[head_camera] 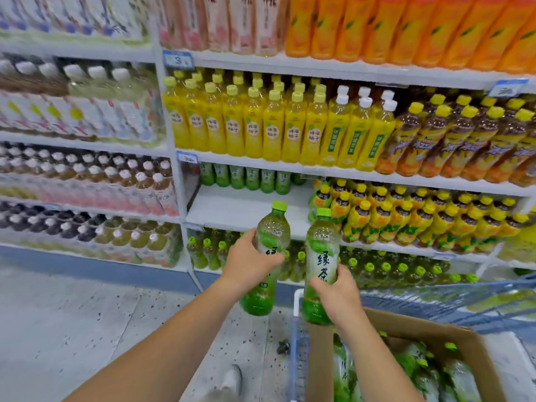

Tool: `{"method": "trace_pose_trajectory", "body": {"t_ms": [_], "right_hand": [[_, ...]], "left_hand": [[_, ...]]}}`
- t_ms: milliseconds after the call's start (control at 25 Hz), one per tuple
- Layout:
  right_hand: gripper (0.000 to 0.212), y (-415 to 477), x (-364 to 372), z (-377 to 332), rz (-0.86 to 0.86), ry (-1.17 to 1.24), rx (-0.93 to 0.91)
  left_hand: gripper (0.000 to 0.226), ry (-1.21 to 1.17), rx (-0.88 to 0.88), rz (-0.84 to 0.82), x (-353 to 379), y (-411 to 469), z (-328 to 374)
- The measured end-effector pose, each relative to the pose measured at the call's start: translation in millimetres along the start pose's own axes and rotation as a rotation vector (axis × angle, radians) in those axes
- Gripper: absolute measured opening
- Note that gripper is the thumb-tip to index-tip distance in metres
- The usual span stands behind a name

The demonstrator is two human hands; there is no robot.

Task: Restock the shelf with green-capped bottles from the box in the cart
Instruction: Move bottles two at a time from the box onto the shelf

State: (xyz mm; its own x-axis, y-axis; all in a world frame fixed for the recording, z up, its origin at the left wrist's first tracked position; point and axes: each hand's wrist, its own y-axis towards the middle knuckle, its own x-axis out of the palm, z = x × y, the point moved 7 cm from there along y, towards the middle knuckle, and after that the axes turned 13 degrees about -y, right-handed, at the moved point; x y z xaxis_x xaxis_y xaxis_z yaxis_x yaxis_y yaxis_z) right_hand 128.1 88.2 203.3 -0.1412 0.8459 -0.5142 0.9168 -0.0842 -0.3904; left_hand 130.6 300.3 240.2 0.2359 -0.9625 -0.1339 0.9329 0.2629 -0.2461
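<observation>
My left hand [249,264] grips a green-capped tea bottle [271,227] upright around its middle. Just to its right, my right hand [338,291] holds a second green-capped bottle [322,250] by its lower half. Both bottles hover in front of a white shelf [240,208] whose front part is bare, with a row of several green-labelled bottles [252,178] standing at its back. Bottom right, a cardboard box [452,340] in the blue wire cart [452,300] holds several more green bottles [417,369].
Yellow-capped bottles [406,216] fill the same shelf to the right. Yellow drinks [261,126] stand on the shelf above, green-capped bottles [385,271] on the one below. A white upright post [179,181] borders the shelf on the left. Speckled grey floor [87,314] lies at left.
</observation>
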Motion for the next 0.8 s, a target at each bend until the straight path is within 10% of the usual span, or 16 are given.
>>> {"method": "trace_pose_trajectory", "body": {"t_ms": [800], "right_hand": [[0.039, 131, 189, -114, 0.117, 0.081, 0.146]], "left_hand": [[0.046, 0.071, 0.001, -0.136, -142, 223, -34]]}}
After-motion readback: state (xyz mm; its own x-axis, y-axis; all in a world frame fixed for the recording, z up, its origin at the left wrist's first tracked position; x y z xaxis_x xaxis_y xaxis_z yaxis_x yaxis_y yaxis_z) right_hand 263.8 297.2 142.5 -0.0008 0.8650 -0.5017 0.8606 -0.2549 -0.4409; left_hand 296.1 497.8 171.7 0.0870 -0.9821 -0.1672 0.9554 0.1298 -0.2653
